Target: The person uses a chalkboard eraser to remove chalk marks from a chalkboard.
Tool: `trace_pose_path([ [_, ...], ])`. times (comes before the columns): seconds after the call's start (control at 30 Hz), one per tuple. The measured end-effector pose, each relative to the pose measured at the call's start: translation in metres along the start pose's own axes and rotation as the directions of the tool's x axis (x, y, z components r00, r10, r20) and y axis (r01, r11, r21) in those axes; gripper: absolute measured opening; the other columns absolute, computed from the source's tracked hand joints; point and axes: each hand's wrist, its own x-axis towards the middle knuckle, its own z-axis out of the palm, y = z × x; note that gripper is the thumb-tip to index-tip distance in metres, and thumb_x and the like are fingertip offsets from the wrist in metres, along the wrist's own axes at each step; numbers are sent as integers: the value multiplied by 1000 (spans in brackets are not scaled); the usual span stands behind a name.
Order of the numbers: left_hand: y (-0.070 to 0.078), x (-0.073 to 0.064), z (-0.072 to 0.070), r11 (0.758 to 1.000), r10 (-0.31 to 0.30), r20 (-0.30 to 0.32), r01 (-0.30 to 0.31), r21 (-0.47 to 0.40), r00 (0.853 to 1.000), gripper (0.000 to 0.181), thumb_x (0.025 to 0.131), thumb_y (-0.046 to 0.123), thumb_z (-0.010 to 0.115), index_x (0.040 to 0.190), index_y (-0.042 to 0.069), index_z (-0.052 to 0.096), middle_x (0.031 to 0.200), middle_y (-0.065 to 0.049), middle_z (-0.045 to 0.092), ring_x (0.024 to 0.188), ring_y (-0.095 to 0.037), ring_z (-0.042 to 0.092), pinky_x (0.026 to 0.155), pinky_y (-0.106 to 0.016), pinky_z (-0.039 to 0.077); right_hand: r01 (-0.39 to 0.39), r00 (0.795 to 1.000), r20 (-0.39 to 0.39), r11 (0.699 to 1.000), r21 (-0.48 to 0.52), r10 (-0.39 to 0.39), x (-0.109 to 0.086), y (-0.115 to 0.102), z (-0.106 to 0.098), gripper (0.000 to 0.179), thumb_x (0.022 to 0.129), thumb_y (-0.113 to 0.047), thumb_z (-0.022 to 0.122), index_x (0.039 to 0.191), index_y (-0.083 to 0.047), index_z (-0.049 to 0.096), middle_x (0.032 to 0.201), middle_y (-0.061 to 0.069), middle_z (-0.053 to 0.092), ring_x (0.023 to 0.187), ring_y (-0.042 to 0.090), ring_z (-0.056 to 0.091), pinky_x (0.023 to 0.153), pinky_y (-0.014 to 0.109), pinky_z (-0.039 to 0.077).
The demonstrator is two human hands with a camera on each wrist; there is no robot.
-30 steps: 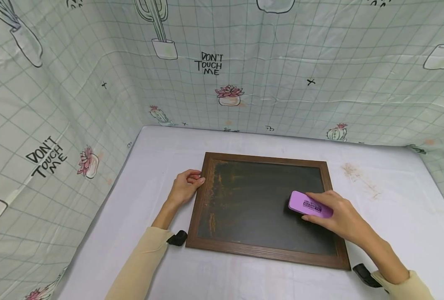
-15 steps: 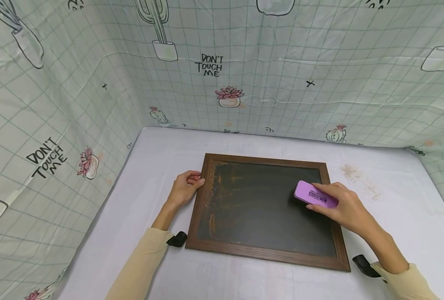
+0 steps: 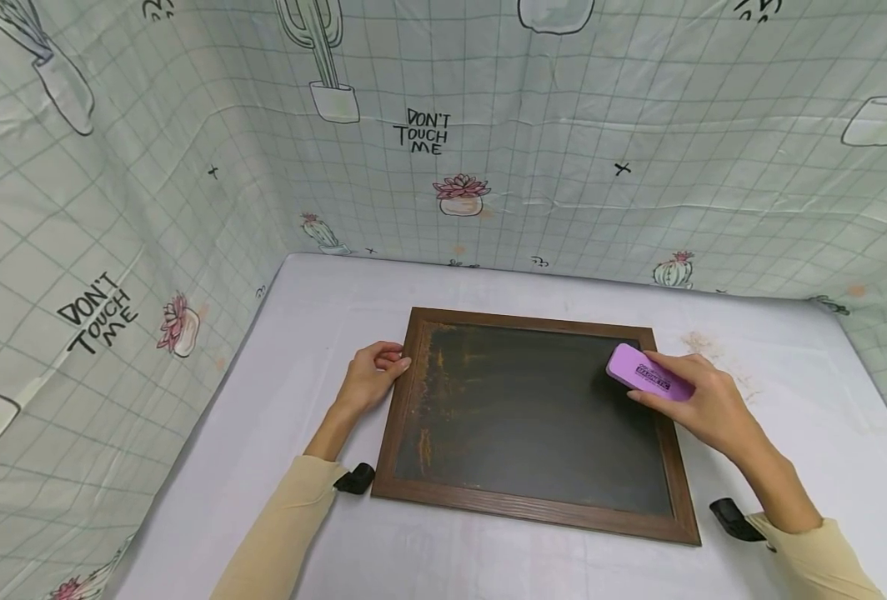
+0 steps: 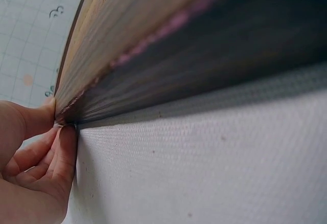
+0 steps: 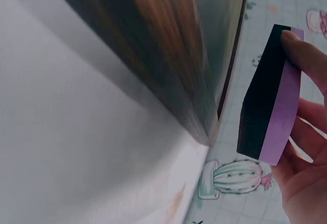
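A dark chalkboard (image 3: 518, 417) in a brown wooden frame (image 3: 533, 511) lies on the white table. Orange-brown chalk marks (image 3: 424, 447) streak its left side. My left hand (image 3: 371, 377) pinches the frame's left edge, thumb on top and curled fingers at the side, as the left wrist view shows with the hand (image 4: 38, 162) low at left. In my right hand (image 3: 717, 408) is a purple magnetic board eraser (image 3: 649, 372), gripped along its sides over the upper right of the board. The right wrist view shows the eraser (image 5: 273, 101) raised off the surface, its black felt side visible.
Brownish dust (image 3: 706, 343) stains the white tablecloth (image 3: 323, 308) right of the board. Behind and to the left hangs a grid-patterned curtain (image 3: 548, 117) with cactus drawings. Black wrist straps or mounts (image 3: 355, 479) sit at both sleeves.
The right hand has carried the eraser toward the far right corner of the board, away from the body. The left hand stays on the frame's edge.
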Motion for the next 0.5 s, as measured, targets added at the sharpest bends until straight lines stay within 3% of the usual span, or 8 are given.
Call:
trace_pose_path([
  [0.23,-1,0,0,1000,8,6,-8,1,1000,32,97,11,72,124,-6,67,103,-16,67,89,-25,62,78,-30,46,-67,998,-16,998,-8,67,0,12,-4,64,68,-14,96,125,2,72,107,21,71,89,9,50,69,13,37],
  [0.5,-2,0,-1,1000,19,3,-19,3,1000,31,97,10,73,122,-7,67,101,-16,67,85,-23,61,74,-27,45,-177,984,-32,984,-6,177,0,21,-10,63,73,-15,94,129,3,69,120,31,65,95,33,56,72,13,34],
])
